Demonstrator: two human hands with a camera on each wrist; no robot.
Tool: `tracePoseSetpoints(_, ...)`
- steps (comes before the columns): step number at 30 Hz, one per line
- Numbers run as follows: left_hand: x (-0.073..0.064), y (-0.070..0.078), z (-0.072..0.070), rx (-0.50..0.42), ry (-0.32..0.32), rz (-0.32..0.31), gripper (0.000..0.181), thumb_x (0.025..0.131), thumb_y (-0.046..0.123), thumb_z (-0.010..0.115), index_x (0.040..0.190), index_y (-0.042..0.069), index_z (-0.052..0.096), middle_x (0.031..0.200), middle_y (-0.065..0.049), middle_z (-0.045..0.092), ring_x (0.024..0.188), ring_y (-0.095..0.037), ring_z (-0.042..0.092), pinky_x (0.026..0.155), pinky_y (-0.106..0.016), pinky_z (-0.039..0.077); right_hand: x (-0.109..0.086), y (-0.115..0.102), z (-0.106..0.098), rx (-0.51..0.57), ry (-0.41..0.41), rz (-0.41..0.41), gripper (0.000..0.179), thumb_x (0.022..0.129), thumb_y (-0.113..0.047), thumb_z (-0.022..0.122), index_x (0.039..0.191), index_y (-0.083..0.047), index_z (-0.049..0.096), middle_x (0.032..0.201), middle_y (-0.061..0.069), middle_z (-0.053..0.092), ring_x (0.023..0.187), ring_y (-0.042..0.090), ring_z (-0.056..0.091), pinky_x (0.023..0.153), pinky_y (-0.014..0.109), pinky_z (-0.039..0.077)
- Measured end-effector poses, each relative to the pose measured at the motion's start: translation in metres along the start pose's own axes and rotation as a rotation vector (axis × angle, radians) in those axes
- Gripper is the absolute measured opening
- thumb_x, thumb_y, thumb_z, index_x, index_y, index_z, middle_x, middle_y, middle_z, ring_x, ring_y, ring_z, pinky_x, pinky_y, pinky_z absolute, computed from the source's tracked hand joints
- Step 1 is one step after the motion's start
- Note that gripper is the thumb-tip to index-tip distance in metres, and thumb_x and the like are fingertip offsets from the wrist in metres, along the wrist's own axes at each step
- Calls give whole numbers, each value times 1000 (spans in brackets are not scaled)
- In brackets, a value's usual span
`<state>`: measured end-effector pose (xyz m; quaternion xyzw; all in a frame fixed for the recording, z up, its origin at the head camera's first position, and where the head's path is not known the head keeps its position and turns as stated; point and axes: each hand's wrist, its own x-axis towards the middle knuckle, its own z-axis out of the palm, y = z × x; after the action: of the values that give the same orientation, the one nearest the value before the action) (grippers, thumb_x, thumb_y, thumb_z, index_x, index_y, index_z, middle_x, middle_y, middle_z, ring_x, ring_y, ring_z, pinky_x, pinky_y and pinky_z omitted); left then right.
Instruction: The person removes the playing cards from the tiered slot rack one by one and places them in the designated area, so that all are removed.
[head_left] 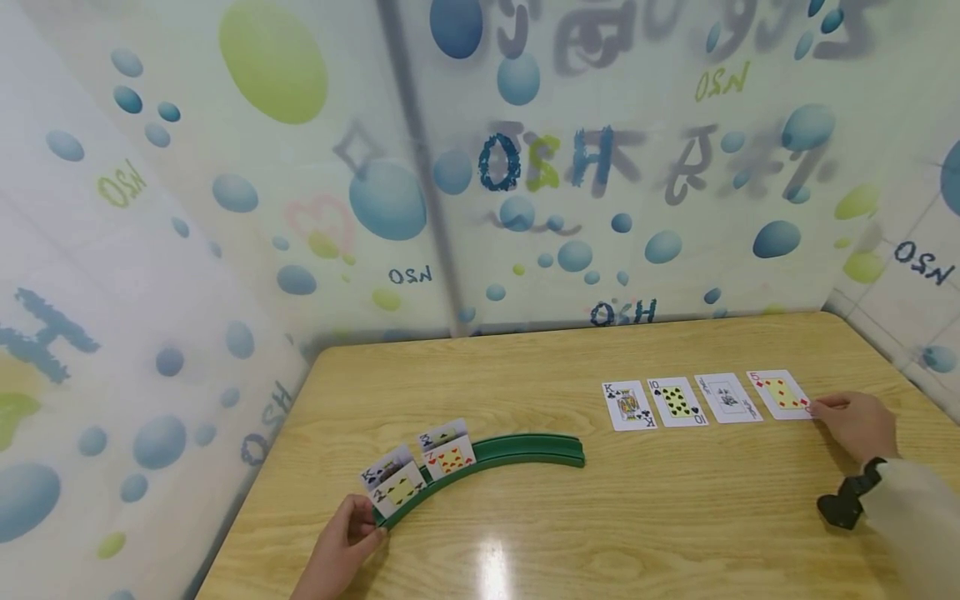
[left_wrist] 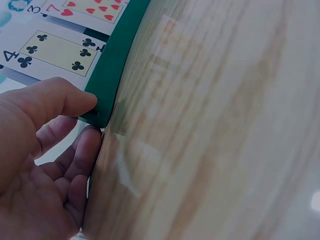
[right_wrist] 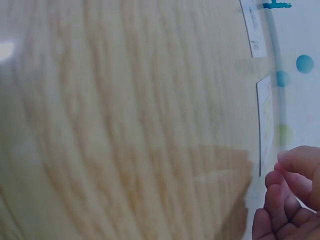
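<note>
Green plastic-looking card holder (head_left: 532, 450), curved, lies on the desk (head_left: 675, 533) left of centre. Left hand (head_left: 341, 537) at its near end, pinching it: thumb on the green face, other fingers curled behind and below. At that end the four of clubs (head_left: 399, 492) leans in the front groove, a black king (head_left: 386, 467) behind it. Farther along the curve, seven of hearts (head_left: 450, 458) in front, a three (head_left: 442, 435) behind. Rest of the groove, toward the right, is bare.

Right hand (head_left: 858, 425) well apart, at far right. Thumb and fingertips drawn together, pinching the lower right corner of a diamond card (head_left: 782, 395). Black wrist device (head_left: 843, 504) and pale sleeve (head_left: 911, 521) below it.

Diamond card ends a face-up row of four; leftward from it, joker (head_left: 727, 398), black ten (head_left: 678, 402), king of clubs (head_left: 630, 406). Narrow gaps between them.

Beyond the desk's far edge, a pale curtain (head_left: 600, 233): blue and green bubbles, mirrored H2O lettering.
</note>
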<state>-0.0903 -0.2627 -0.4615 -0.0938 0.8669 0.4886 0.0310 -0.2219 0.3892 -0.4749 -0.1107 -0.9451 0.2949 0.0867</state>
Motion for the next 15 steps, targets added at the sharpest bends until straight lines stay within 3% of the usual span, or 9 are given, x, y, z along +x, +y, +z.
tracePoseSetpoints(8,1,-1,-1,34,6,-17,29,79,-1,65,101,-1,46,92,-9,54,82,-18,52,71,-27,45,-4,-27,-1,73,-20,-12,49,92,-29,52,107,17,55,96,32,53,80,37,47,60,35,34)
tracePoseSetpoints(12,1,-3,-1,45,7,-17,30,79,0,66,102,-1,46,93,-8,54,82,-17,52,71,-28,45,3,-36,11,75,-8,-80,51,91,-38,51,107,10,58,85,18,55,70,26,46,54,31,36)
tracePoseSetpoints(15,2,-4,0,44,9,-9,30,79,0,66,102,-1,46,93,-8,55,82,-17,53,71,-27,45,6,-48,21,70,7,-141,47,91,-38,52,105,7,59,85,16,56,69,23,48,52,28,38)
